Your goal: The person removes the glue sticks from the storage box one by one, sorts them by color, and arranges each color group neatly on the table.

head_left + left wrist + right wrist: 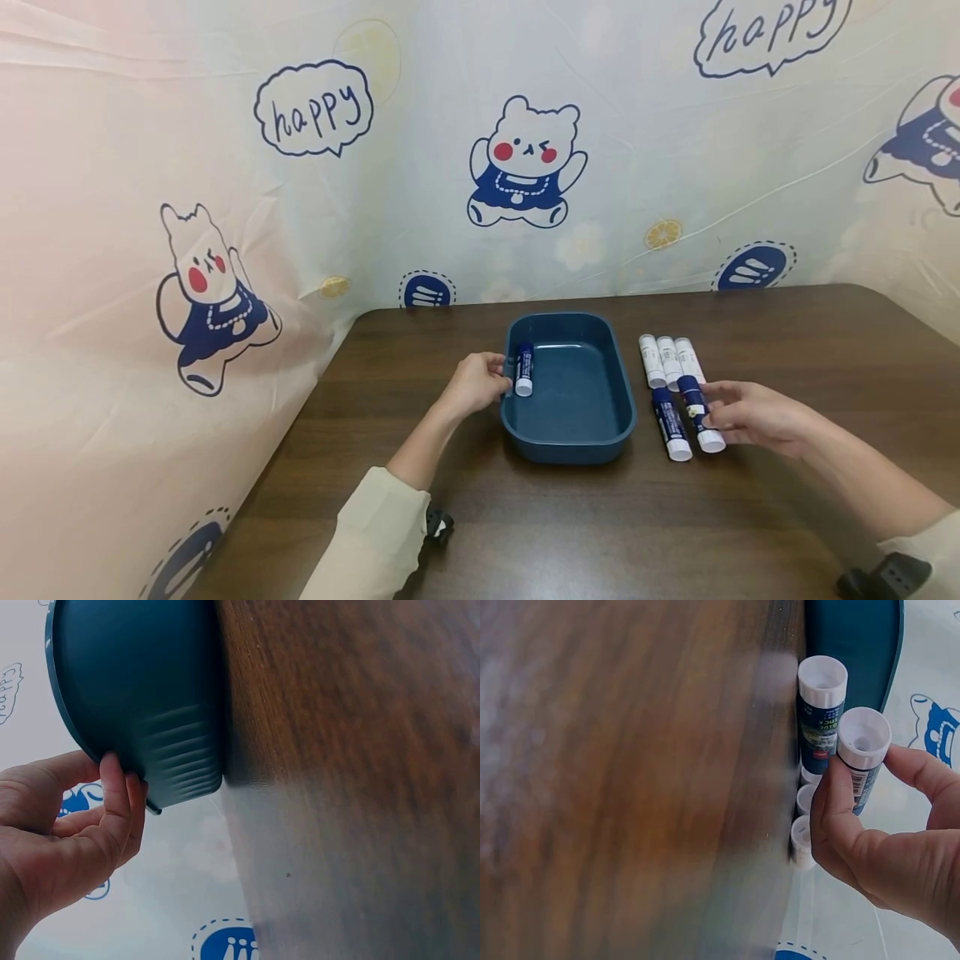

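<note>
A dark blue plastic bin (581, 400) stands on the table with one navy glue stick (524, 372) lying inside along its left wall. My left hand (478, 385) pinches the bin's left rim; in the left wrist view, fingers (118, 806) touch the rim and outer wall. To the right of the bin, my right hand (765, 421) holds a navy glue stick with a white end (864, 739) between thumb and fingers. In the right wrist view it looks slightly raised beside another navy glue stick (670, 425) lying on the table. Several white glue sticks (651, 362) lie behind these two.
The brown wooden table (585, 533) reaches back to a printed cloth backdrop (420, 192) with cartoon bears. The bin's front rim is close to the navy glue sticks. A dark wrist device (885, 577) shows at the right sleeve.
</note>
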The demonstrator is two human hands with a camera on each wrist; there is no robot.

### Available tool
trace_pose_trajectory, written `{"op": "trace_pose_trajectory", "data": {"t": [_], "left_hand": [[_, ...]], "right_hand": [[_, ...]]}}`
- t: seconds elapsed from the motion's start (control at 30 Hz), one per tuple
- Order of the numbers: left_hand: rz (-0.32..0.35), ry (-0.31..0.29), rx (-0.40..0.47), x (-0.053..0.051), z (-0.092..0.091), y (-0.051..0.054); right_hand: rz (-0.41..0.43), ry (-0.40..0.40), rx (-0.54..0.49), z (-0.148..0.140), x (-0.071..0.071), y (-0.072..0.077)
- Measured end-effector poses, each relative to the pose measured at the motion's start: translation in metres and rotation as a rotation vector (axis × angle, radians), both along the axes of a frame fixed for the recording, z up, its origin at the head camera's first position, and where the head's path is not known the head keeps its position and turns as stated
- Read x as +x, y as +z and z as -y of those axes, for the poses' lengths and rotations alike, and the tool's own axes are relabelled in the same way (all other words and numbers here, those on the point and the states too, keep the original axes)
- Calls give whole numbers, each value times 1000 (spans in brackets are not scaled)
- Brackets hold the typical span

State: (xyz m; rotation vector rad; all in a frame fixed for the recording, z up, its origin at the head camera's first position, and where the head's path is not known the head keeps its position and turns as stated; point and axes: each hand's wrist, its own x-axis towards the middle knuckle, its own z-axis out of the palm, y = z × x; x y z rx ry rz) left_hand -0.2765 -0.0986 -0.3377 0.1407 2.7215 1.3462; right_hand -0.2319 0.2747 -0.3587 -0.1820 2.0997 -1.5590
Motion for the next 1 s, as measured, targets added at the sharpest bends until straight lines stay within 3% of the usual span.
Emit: {"op": "trace_pose_trajectory", "data": {"t": [0.6, 0.87, 1.0], "left_hand": [[11, 9, 2, 1, 0, 1], [-2, 5, -9, 1, 0, 1], [2, 7, -9, 0, 0, 1]], "right_hand": [[41, -17, 21, 6, -2, -8], [-23, -42, 171, 12, -1, -2], [-23, -50, 188, 13, 0, -2]]}}
